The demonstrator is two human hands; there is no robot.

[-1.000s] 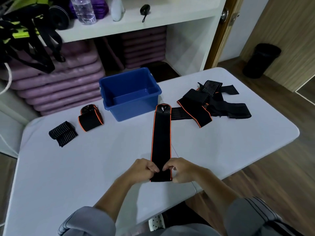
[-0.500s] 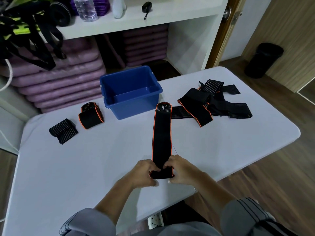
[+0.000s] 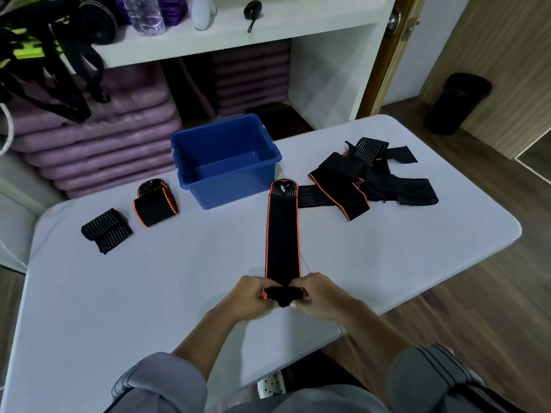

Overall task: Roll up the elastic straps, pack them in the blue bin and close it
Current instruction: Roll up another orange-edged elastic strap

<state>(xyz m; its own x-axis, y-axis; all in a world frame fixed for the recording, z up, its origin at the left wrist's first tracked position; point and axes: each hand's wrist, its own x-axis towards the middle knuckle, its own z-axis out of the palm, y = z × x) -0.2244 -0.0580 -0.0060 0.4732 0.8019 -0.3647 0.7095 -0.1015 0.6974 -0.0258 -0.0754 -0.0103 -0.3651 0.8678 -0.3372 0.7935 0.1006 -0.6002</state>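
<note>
In the head view, a long black strap (image 3: 282,234) with orange edges lies flat on the white surface (image 3: 149,293), running from the near middle toward the far side. Its near end is wound into a small roll (image 3: 281,295). The left hand (image 3: 252,296) holds the left end of this roll, and the right hand (image 3: 320,296) holds the right end. The grip of each hand is curled and pinches the roll. The far end of the strap lies just beside the near right corner of the blue bin (image 3: 232,189); I cannot tell if they touch. The bin stands open at the far middle of the surface.

Left of the bin lies an orange-edged rolled strap (image 3: 156,202), and farther left, a striped rolled strap (image 3: 106,229). Right of the bin, a pile of loose straps (image 3: 372,177) lies crossed over each other. One of them passes under the far end of the long strap.

Behind the surface there are stacked purple mats (image 3: 98,144) under a white shelf (image 3: 268,31).
</note>
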